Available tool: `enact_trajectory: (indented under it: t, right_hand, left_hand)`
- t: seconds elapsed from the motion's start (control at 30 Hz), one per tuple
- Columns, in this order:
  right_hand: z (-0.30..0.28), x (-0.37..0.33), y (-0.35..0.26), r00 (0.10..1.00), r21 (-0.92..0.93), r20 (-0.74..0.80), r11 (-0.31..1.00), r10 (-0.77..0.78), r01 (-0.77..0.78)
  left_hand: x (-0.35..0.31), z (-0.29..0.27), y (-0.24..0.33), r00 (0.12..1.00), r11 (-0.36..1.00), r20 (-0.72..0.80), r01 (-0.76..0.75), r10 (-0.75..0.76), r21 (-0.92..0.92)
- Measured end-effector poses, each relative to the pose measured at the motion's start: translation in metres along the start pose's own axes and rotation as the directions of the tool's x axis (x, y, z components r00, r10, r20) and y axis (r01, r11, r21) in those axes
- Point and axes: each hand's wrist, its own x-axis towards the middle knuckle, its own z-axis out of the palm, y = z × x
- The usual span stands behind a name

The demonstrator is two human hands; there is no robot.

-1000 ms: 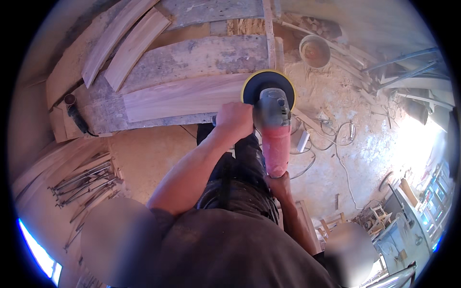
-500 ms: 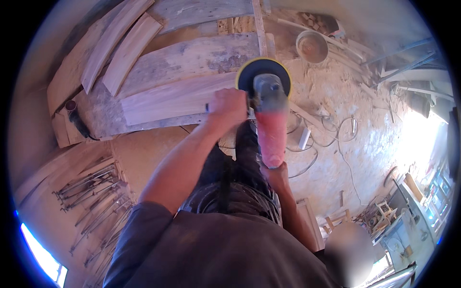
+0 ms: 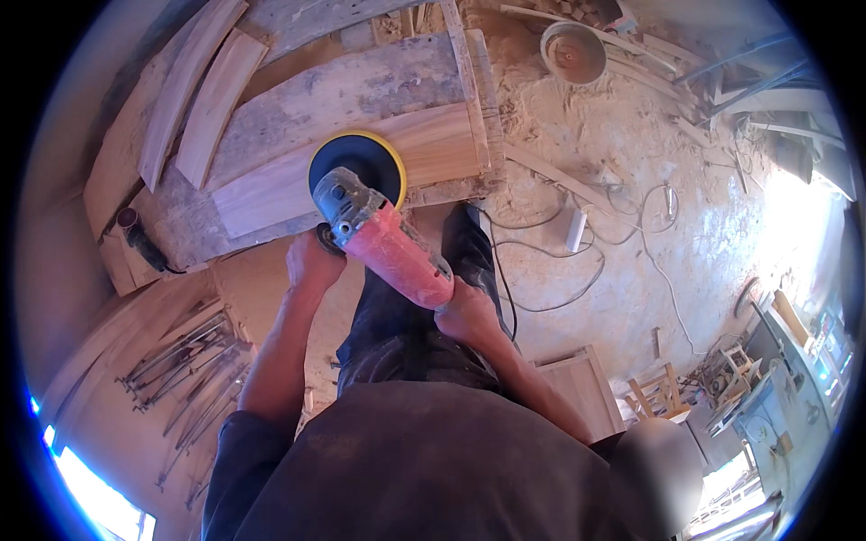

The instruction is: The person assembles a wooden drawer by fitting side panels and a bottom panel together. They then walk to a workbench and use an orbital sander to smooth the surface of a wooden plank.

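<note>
Both my hands hold a red and grey disc sander (image 3: pixel 397 254), tilted so its head points up and to the left. My left hand (image 3: pixel 313 263) is closed round the side handle by the tool's head. At the rear end of the red body, my right hand (image 3: pixel 469 313) is wrapped round the grip. The round black pad (image 3: pixel 374 160) with a yellow rim overlaps a long pale wooden board (image 3: pixel 262 194) on the workbench (image 3: pixel 361 101). Whether the pad touches the wood I cannot tell.
Two curved boards (image 3: pixel 212 117) lie at the bench's far left, with a small dark power tool (image 3: pixel 140 242) at its left corner. A bucket (image 3: pixel 574 54) stands on the dusty floor. Cables (image 3: pixel 550 307) loop to my right. Several clamps (image 3: pixel 180 361) are at the lower left.
The sander has swung left from the board's right end to its middle and now tilts left. Both hands moved left with it, still gripping. My view has shifted slightly.
</note>
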Motion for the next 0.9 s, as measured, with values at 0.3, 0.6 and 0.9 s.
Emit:
enact_trajectory:
  t: [0.3, 0.6, 0.9]
  right_hand:
    - [-0.003, -0.040, 0.105, 0.960, 0.350, -0.148, 0.921, 0.237, -0.173]
    - [0.017, -0.012, 0.065, 0.985, 0.194, -0.168, 0.979, -0.030, 0.063]
    - [-0.023, -0.006, 0.062, 0.973, 0.229, -0.104, 0.957, 0.204, -0.176]
  left_hand:
    - [-0.001, 0.004, 0.156, 0.890, 0.909, 0.226, -0.415, 0.395, 0.045]
    - [-0.008, 0.017, 0.050, 0.993, 0.994, 0.021, -0.112, 0.113, -0.018]
    - [0.023, -0.033, 0.140, 0.924, 0.943, 0.246, -0.321, 0.292, 0.086]
